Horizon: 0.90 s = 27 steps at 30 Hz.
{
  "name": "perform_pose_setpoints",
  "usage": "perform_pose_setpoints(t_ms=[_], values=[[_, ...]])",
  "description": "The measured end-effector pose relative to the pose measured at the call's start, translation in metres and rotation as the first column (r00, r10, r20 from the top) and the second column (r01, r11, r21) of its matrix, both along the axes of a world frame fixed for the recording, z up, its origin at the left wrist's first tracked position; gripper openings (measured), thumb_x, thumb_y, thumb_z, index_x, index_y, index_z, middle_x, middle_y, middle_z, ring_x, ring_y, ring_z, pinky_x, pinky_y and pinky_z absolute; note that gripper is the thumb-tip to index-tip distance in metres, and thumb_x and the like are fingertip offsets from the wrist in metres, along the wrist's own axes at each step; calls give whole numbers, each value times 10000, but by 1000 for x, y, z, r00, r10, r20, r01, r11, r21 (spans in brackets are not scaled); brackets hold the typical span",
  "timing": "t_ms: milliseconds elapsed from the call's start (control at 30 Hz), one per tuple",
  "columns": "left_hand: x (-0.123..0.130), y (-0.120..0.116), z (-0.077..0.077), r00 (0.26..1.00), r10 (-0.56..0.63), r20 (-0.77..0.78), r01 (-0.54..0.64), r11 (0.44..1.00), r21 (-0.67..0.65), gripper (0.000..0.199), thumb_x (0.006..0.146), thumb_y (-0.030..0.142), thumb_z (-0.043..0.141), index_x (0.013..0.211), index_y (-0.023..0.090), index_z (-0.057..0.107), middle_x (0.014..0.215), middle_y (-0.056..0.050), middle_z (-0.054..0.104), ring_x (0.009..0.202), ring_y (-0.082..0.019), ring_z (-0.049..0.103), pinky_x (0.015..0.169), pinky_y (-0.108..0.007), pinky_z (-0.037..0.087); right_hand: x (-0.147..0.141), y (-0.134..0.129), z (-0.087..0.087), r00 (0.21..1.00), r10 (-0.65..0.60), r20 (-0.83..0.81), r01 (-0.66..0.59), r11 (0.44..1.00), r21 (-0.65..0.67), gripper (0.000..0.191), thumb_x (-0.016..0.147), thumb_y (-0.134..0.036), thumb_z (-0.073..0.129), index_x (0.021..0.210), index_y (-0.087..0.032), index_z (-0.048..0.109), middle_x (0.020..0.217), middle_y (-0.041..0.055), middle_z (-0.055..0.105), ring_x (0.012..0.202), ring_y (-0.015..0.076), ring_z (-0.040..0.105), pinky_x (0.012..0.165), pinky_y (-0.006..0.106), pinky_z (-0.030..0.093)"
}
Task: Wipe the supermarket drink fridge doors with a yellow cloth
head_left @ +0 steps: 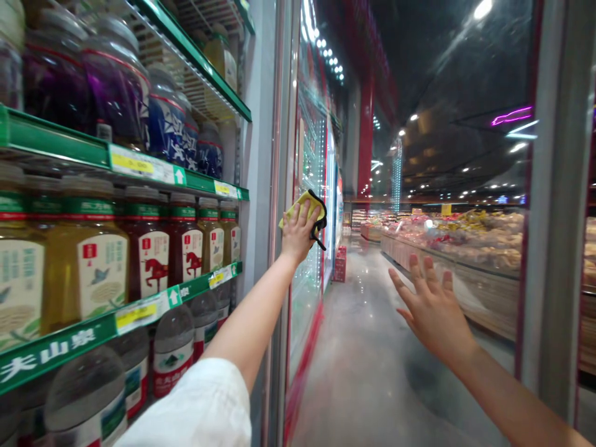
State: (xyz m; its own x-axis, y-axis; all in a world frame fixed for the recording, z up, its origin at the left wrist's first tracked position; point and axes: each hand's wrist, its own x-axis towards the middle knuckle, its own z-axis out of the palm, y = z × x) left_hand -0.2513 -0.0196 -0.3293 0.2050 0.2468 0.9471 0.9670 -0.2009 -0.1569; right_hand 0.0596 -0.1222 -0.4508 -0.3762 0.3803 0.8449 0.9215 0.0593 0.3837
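Observation:
My left hand (pixel 298 236) holds a yellow cleaning cloth (pixel 308 196) with a black edge flat against the glass near the door's inner side, arm stretched forward. The fingers lie spread across the cloth. My right hand (pixel 431 307) is raised in front of the glass door (pixel 465 149), its fingers apart and nothing in it. Whether its palm touches the glass I cannot tell. A grey door frame (pixel 547 205) runs upright to the right of that hand.
On the left, green-edged shelves (pixel 60 139) carry rows of drinks: amber bottles (pixel 102 267), purple bottles (pixel 116 81) and clear water bottles (pixel 173 347). Through the glass appear a shiny aisle floor (pixel 358 366), red boxes (pixel 339 266) and a long display of goods (pixel 465 239).

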Motion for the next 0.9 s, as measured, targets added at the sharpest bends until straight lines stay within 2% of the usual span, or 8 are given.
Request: perform_pose_setpoints(t_ms=[67,200,300,467,633,767,833,900], values=[[-11,2,-10,1000,-2,4,2,1000,21,649,938,274,542,1559,307,357,1669,-56,264,1564,-277,156,1257,-555,119,1,1,0,1000,5,4,-5,1000,5,844,746,-471,823,1489,-243,494,1644,223,269,1481,497,275,1093,707,351],[-24,6,-40,1000,-23,2,23,998,53,615,954,319,526,1549,241,388,1657,-80,288,1557,-263,188,1263,-473,158,3,2,0,1000,-11,1,11,1000,4,833,740,-463,831,1475,-234,513,1614,240,331,1471,492,305,1091,685,371],[-27,8,-57,999,-34,2,34,998,48,614,960,333,520,1550,228,385,1656,-94,280,1557,-252,183,1266,-459,152,4,1,0,1000,-18,0,18,1000,-1,807,758,-457,816,1473,-231,516,1606,237,350,1466,481,323,1093,671,378],[-21,7,-85,998,-18,52,17,1000,13,615,959,307,517,1551,214,381,1657,-116,260,1555,-253,179,1263,-471,170,5,3,-1,1000,-2,-3,2,1000,0,832,761,-452,802,1497,-237,478,1638,215,296,1476,472,303,1098,678,357],[-19,3,-136,997,19,72,-17,999,-28,670,914,244,570,1553,212,372,1654,-132,248,1548,-276,191,1249,-511,218,6,5,-4,1000,0,-4,0,1000,3,840,761,-448,796,1503,-228,468,1639,219,291,1475,474,300,1095,681,354],[-27,-5,-176,998,67,22,-65,994,-92,658,890,163,552,1532,199,414,1616,-141,334,1529,-282,243,1245,-522,238,6,3,-4,1000,9,2,-9,1000,2,855,760,-447,797,1510,-219,457,1640,231,279,1476,481,291,1090,681,357],[-33,-12,-184,997,74,-23,-76,991,-110,624,905,123,493,1520,215,435,1587,-128,394,1514,-265,292,1251,-551,207,6,2,-4,1000,7,0,-7,1000,-2,828,761,-443,801,1489,-204,488,1624,244,307,1471,480,302,1093,675,356],[-37,-20,-178,996,67,-57,-73,991,-113,614,912,89,444,1507,242,454,1568,-102,431,1507,-247,316,1257,-585,150,5,0,-3,1000,7,-3,-7,1000,-5,803,759,-438,806,1469,-199,515,1609,247,340,1467,476,313,1094,669,359]])
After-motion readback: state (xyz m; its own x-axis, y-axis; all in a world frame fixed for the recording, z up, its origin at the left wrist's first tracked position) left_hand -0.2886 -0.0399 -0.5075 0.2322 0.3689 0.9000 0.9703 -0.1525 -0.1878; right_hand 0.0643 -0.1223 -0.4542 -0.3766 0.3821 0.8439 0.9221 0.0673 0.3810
